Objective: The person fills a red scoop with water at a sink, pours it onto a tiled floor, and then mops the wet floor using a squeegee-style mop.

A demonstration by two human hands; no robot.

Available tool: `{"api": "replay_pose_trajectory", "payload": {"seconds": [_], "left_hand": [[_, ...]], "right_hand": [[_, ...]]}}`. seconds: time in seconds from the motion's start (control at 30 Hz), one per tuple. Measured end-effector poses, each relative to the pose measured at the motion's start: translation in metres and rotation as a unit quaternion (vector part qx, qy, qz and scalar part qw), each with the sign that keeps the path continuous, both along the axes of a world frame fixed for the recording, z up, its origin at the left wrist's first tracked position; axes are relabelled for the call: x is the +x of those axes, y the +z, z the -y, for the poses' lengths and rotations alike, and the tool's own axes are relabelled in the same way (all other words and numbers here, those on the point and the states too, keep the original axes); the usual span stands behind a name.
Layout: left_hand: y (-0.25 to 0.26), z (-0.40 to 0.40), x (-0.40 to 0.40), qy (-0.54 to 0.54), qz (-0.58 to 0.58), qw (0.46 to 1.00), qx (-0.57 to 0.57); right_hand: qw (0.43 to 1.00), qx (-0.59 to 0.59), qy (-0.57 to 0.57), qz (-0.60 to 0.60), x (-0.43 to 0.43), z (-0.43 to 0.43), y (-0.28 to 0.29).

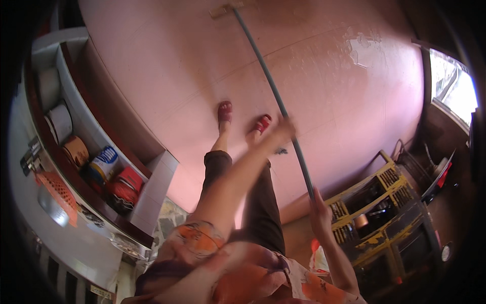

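Observation:
A long grey pole [267, 74] slants across the view, with a flat mop-like head [221, 11] on the floor at the top; blur hides the head's exact kind. My left hand [285, 128] grips the pole partway down, the forearm crossing in front of my legs. Close to the pole's near end, my right hand [321, 212] is closed around it at my right side. Beneath the pole lies a smooth pinkish floor [205, 57]. My feet, in red sandals [224, 109], stand left of the pole.
On the left, a tiled counter [163, 178] has a shelf with canisters [60, 119] and a red packet [124, 186]; an orange colander [57, 186] rests on top. A worn yellow-and-dark cabinet [379, 243] stands right. A shiny, wet-looking patch [362, 49] marks the floor.

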State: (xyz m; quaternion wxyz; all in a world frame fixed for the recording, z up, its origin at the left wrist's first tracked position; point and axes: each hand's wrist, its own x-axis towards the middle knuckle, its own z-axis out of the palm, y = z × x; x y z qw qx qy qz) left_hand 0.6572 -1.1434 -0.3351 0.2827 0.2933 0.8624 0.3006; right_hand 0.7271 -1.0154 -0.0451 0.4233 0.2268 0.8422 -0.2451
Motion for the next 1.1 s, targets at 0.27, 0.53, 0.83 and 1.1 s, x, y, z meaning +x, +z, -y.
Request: {"api": "replay_pose_trajectory", "payload": {"seconds": [0.27, 0.53, 0.83, 1.1], "left_hand": [[-0.024, 0.033, -0.002, -0.026, -0.154, 0.979, -0.134], [0.120, -0.169, 0.230, 0.000, 0.039, 0.994, 0.099], [-0.007, 0.079, 0.054, 0.143, -0.092, 0.985, 0.007], [0.001, 0.150, 0.029, 0.235, -0.084, 0.968, -0.038]], "right_hand": [[0.998, -0.002, 0.031, -0.051, -0.006, 0.010, -0.019], [0.999, 0.009, -0.030, -0.002, 0.141, -0.130, 0.169], [0.996, -0.039, 0.076, 0.025, 0.014, 0.015, -0.009], [0.976, -0.059, 0.200, -0.057, -0.008, 0.054, -0.045]]}}
